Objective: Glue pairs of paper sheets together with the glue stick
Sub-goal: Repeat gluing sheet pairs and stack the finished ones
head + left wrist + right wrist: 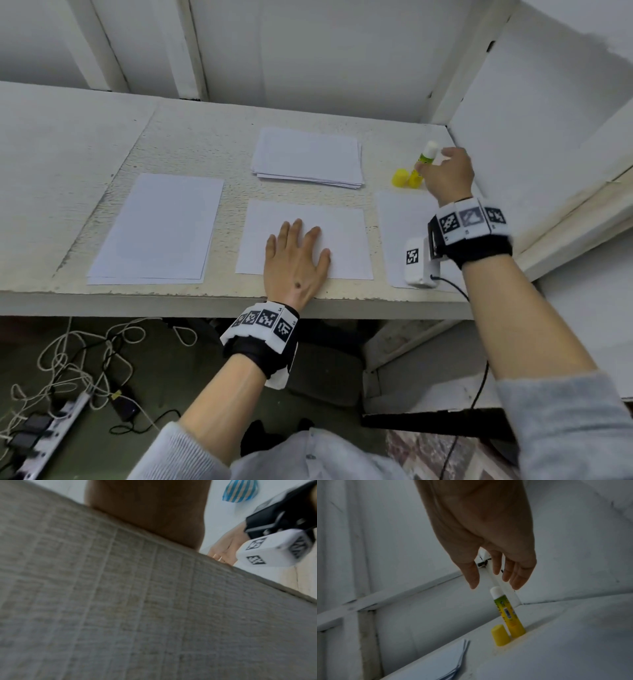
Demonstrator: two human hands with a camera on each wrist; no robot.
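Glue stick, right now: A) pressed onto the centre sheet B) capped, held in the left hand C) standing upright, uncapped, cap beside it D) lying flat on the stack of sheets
C: the glue stick stands upright on the table with its white tip exposed, the yellow cap beside its base, and the right hand reaches down above it, fingers open, not yet gripping.

A rough white table (191,137) against the wall. On it: a pile of paper (308,157) at the back, a sheet pair (154,229) on the left, one sheet (342,236) in the middle, another sheet (397,219) on the right. By the corner, a glue stick (508,614) standing up, its yellow cap (500,635) just beside it.
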